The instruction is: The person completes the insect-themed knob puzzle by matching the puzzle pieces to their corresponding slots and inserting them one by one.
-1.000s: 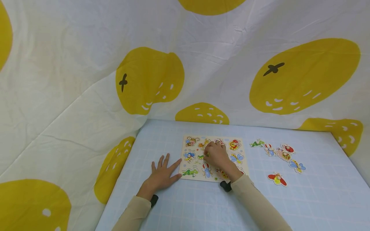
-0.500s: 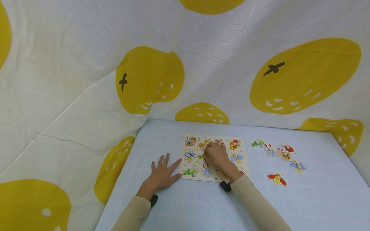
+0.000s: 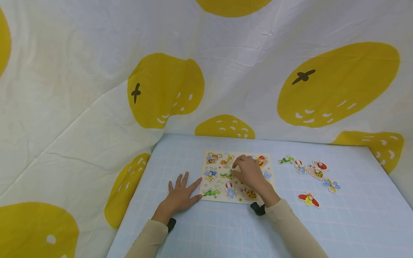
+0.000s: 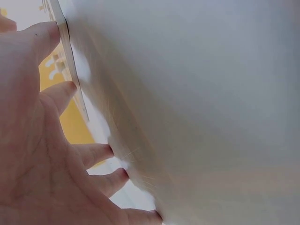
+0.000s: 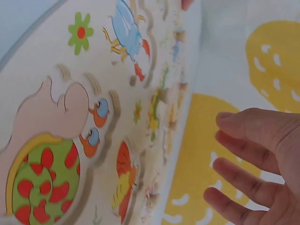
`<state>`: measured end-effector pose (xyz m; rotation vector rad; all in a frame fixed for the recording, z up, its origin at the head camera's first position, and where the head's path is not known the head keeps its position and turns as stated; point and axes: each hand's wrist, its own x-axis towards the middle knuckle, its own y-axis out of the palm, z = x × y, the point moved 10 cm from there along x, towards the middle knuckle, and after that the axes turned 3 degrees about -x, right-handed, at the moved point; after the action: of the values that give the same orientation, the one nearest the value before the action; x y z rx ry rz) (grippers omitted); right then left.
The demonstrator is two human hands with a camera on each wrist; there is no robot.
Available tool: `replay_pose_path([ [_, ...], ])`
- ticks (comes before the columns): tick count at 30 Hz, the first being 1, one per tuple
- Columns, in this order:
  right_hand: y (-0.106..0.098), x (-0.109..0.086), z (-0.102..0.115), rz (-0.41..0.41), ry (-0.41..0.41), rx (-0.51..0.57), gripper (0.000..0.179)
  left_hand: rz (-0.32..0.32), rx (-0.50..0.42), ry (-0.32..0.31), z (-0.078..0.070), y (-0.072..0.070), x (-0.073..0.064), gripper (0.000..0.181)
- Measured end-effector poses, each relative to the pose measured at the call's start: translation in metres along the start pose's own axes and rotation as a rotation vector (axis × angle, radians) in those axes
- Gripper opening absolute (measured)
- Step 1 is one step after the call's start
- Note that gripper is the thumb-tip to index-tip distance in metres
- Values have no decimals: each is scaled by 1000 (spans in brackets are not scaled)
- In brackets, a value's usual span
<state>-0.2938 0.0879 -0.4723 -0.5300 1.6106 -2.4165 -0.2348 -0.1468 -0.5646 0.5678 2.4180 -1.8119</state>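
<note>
An insect puzzle board (image 3: pixel 222 199) lies flat on the table, with pictures in cut-out shapes and several small pegs standing up from it. On its left side, my left hand (image 3: pixel 180 195) is spread on the table; thumb and index fingertip touch the board's edge, as the left wrist view also shows. My right hand (image 3: pixel 250 173) hovers over the board's middle, fingers loosely bent. In the right wrist view its fingers (image 5: pixel 234 173) stand apart from the board with nothing seen between them. Just left of that hand is a green caterpillar piece (image 3: pixel 226 175), partly covered.
Loose insect pieces lie right of the board: a green grasshopper (image 3: pixel 285 160), a blue beetle (image 3: pixel 300 167), a snail (image 3: pixel 316 172), a ladybug (image 3: pixel 321 165), a blue-winged insect (image 3: pixel 331 185) and a red-winged bug (image 3: pixel 308 199). A lemon-print curtain (image 3: pixel 238 89) hangs behind the table.
My right hand has moved off the caterpillar, slightly to the right, with its fingers loosened. More of the caterpillar and the board's snail picture shows. The left hand stays in place.
</note>
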Motion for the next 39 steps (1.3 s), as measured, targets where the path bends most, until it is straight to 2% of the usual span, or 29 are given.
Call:
replay_pose_path([
  [9, -22, -13, -13, -53, 14, 5, 12, -10, 10, 2, 1, 1, 1, 69],
  [23, -46, -37, -44, -95, 100, 37, 14, -8, 6, -3, -1, -2, -1, 68],
  [31, -55, -54, -71, -108, 155, 26, 14, -6, -3, 3, -1, -1, -1, 68],
  [39, -75, -76, -91, -155, 191, 7, 13, -4, 5, 16, -1, 1, 1, 68],
])
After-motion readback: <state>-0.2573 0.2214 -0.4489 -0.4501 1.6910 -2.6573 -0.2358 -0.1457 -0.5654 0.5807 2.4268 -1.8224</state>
